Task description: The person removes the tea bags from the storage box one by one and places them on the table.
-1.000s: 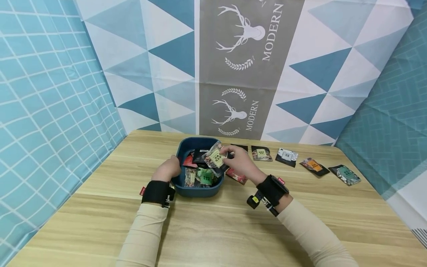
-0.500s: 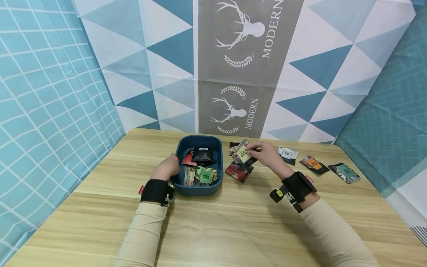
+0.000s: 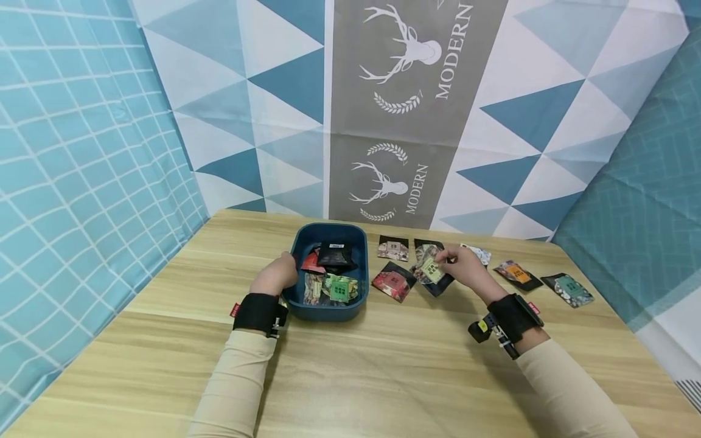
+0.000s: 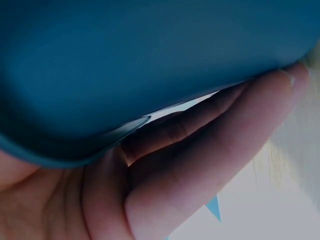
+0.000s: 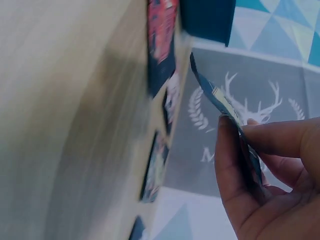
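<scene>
My right hand (image 3: 465, 267) pinches a small flat sachet (image 3: 428, 269) with a pale yellow label, seen nearly edge-on in the right wrist view. It is held above the table, overlapping a black sachet (image 3: 428, 244) behind it. My left hand (image 3: 276, 275) holds the left side of a dark blue plastic box (image 3: 326, 314); in the left wrist view its fingers (image 4: 200, 170) lie along the outer wall. In the box are a black packet (image 3: 335, 255), a red packet (image 3: 312, 261), a green-labelled packet (image 3: 341, 289) and a brown patterned packet (image 3: 314, 288).
Right of the box lie a red sachet (image 3: 394, 281) and a pink-labelled sachet (image 3: 393, 248). Farther right are a white-labelled sachet (image 3: 477, 253), partly behind the right hand, an orange-labelled one (image 3: 517, 274) and a teal-labelled one (image 3: 568, 288). A patterned backdrop (image 3: 394, 121) stands behind the wooden table (image 3: 350, 377).
My right hand has carried the yellow-labelled sachet from over the box to the right, past the red sachet. The left hand has stayed at the box.
</scene>
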`<state>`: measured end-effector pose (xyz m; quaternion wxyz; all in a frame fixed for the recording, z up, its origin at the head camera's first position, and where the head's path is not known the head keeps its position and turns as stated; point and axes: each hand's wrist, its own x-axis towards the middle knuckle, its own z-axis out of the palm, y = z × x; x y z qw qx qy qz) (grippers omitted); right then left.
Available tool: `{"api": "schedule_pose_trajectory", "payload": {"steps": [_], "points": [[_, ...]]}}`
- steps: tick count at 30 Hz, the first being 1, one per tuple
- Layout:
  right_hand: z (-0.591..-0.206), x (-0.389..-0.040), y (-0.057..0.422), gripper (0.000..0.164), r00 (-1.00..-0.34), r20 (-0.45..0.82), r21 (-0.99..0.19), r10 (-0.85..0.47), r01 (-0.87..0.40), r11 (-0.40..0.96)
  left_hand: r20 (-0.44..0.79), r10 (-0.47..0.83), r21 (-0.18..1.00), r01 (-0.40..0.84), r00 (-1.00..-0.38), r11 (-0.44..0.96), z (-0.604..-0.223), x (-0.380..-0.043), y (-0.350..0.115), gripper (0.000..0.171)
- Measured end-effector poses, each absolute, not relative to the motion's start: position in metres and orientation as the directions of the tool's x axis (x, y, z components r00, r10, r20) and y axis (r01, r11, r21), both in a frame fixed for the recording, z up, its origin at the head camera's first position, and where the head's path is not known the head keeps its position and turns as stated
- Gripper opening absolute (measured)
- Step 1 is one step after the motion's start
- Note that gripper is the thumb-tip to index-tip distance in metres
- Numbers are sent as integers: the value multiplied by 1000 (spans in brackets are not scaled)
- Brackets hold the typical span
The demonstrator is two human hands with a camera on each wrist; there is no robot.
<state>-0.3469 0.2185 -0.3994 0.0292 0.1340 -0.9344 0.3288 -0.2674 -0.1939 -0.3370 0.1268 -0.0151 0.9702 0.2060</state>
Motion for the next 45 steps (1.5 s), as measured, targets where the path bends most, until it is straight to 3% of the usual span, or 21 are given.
{"api": "schedule_pose_trajectory", "payload": {"steps": [10,15,16,19,23,31,45], "points": [[-380,-319,219,18,-986,40,-673,-163,-147,725,-255,19,392,-85,-967,916,-338,-268,-193,59],[-404,-334,239,26,-983,-1,-683,-183,-133,718,-249,25,400,-80,-968,913,-339,-267,-193,59],[-414,-341,246,28,-972,25,-696,-232,-184,694,-251,24,402,-81,-968,912,-340,-267,-193,59],[-419,-339,245,29,-971,16,-666,-238,-188,722,-257,24,409,-86,-966,909,-340,-266,-194,60],[-392,-313,219,29,-984,-63,-577,-167,-100,811,-253,20,413,-89,-967,907,-339,-266,-194,60],[-377,-296,199,24,-989,-62,-408,-137,-100,908,-253,22,407,-86,-967,909,-337,-266,-194,60],[-375,-294,198,15,-983,-20,-347,-184,-166,923,-251,24,388,-78,-968,918,-338,-266,-193,59]]}}
